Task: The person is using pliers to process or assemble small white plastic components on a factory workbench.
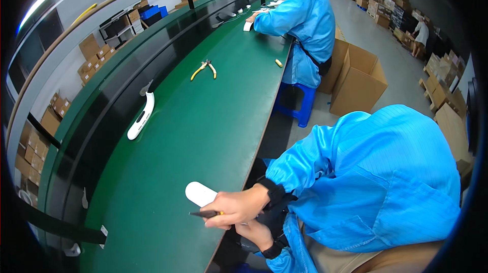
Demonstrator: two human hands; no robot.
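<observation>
My right hand [235,206] is closed round a thin, dark, pointed tool [204,214] with a bit of yellow near my fingers; its exact kind does not show. Beneath it my left hand [256,233] is curled, mostly covered. A smooth white rounded plastic piece [200,193] juts out from under my hands at the table's edge, and my left hand appears to grip its hidden end. Farther along the green table [203,125] lies a curved white plastic shell [142,116] with a dark slot. Beyond it rest yellow-handled pliers [196,73], their jaws pointing away.
A co-worker in blue [307,23] sits farther along, hands over a white part [247,26]. A small tan piece [278,63] lies by the table edge. An open cardboard box [358,77] and blue stool [303,105] stand on the floor. A dark ledge [109,107] borders the far side.
</observation>
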